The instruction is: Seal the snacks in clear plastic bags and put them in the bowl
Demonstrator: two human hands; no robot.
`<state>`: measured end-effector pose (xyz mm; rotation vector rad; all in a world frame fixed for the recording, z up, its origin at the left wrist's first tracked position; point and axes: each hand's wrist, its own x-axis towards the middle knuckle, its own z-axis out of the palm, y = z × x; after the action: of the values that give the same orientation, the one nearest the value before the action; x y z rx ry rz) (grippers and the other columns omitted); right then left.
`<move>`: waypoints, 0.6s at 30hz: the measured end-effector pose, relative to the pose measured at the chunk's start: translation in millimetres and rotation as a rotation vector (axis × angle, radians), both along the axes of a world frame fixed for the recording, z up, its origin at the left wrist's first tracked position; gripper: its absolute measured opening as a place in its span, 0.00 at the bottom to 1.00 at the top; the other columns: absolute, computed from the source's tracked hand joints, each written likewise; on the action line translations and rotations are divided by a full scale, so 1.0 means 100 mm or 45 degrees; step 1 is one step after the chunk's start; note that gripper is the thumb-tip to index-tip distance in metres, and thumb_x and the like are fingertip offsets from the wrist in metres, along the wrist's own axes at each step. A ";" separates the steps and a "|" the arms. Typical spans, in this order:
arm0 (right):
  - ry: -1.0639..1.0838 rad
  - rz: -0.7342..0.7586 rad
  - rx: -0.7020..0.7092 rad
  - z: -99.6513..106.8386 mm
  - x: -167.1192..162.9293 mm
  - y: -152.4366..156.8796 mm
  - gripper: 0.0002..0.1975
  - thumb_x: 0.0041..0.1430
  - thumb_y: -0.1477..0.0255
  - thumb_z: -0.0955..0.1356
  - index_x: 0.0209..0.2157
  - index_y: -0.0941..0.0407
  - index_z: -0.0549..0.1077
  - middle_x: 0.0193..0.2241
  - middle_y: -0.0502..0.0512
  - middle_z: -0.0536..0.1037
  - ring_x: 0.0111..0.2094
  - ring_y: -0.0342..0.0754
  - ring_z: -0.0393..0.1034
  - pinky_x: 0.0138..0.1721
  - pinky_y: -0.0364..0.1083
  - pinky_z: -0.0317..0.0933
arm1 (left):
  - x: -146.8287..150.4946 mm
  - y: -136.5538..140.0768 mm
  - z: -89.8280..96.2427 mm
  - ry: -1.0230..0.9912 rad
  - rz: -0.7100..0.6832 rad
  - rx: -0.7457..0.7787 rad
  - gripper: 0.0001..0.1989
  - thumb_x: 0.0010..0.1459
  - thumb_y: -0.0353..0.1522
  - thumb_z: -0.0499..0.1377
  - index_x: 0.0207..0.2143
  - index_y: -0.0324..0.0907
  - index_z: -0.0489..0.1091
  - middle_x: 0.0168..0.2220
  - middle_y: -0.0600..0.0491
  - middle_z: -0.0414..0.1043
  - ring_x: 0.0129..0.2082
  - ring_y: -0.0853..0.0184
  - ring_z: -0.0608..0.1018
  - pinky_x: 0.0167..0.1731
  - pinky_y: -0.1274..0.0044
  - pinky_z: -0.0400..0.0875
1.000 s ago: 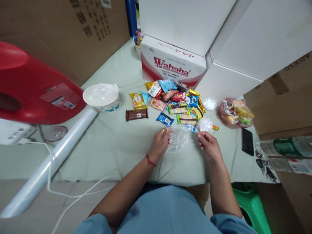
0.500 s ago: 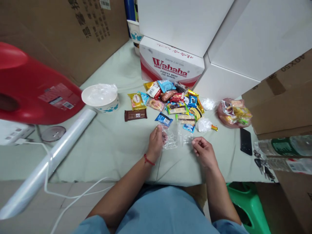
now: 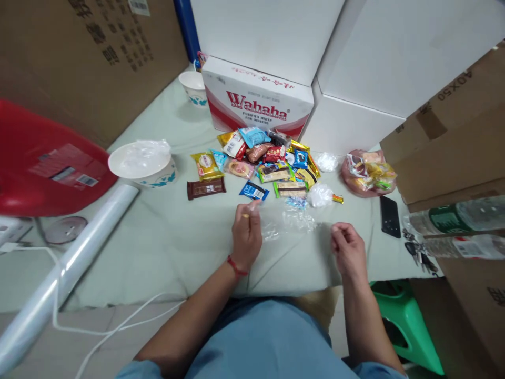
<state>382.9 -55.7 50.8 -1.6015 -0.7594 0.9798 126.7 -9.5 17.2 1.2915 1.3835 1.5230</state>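
A clear plastic film (image 3: 292,218), crinkled and see-through, stretches out from my left hand (image 3: 246,231), whose thumb and fingers pinch one end of it. My right hand (image 3: 349,250) is closed at the film's other side, a little above the cloth; whether the film reaches its fingertips I cannot make out. Just beyond the film lies a heap of wrapped snacks (image 3: 258,152). A blue snack packet (image 3: 254,190) rests close to my left fingertips. Beyond the film, toward my right hand, sits a crumpled clear plastic ball (image 3: 320,196).
At left stand a paper bowl (image 3: 142,166) topped with clear plastic, a red jug (image 3: 47,163) and a long film roll (image 3: 90,247). The Wahaha box (image 3: 256,100) stands behind the snacks. A bag of snacks (image 3: 369,173), a phone (image 3: 390,217) and keys (image 3: 420,258) lie at right.
My hands have moved farther apart, the right one going right, and the film between them is drawn out wider. The whole view has shifted slightly.
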 end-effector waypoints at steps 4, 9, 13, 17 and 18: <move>0.470 0.495 -0.141 0.17 -0.56 0.03 0.30 0.54 0.40 0.74 0.39 0.54 0.79 0.31 0.54 0.78 0.24 0.43 0.65 0.14 0.39 0.53 | 0.05 -0.24 0.01 0.676 -0.091 0.471 0.16 0.70 0.39 0.58 0.55 0.51 0.78 0.50 0.47 0.72 0.36 0.67 0.75 0.41 0.73 0.72; 0.499 0.607 -0.084 0.17 -0.87 0.15 0.23 0.50 0.50 0.80 0.32 0.54 0.76 0.23 0.47 0.73 0.22 0.41 0.64 0.21 0.40 0.62 | -0.05 -0.47 -0.06 0.831 -0.318 0.677 0.25 0.63 0.37 0.65 0.62 0.54 0.71 0.52 0.45 0.72 0.43 0.61 0.76 0.45 0.69 0.74; 0.383 0.669 -0.010 0.12 -0.89 0.22 0.21 0.54 0.51 0.78 0.31 0.54 0.77 0.21 0.46 0.71 0.21 0.41 0.63 0.25 0.42 0.63 | -0.24 -0.58 -0.05 0.433 -0.323 0.446 0.27 0.71 0.46 0.53 0.67 0.47 0.63 0.50 0.44 0.69 0.43 0.60 0.74 0.44 0.67 0.74; 0.264 0.892 0.055 0.19 -1.01 0.30 0.21 0.59 0.49 0.75 0.35 0.54 0.77 0.24 0.47 0.73 0.25 0.42 0.64 0.28 0.43 0.64 | -0.35 -0.58 0.09 0.281 -0.241 0.154 0.25 0.72 0.51 0.49 0.55 0.43 0.71 0.43 0.48 0.71 0.42 0.61 0.75 0.45 0.69 0.73; 0.226 0.968 0.079 0.21 -1.05 0.32 0.21 0.60 0.50 0.74 0.36 0.54 0.77 0.26 0.48 0.74 0.26 0.43 0.65 0.30 0.43 0.64 | -0.36 -0.57 0.13 0.285 -0.241 0.098 0.24 0.71 0.51 0.52 0.51 0.43 0.73 0.43 0.48 0.73 0.43 0.62 0.76 0.46 0.69 0.73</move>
<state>277.7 -23.4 72.2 -1.1482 -1.2967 1.5894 91.1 -66.0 30.6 1.6329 1.3053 1.3473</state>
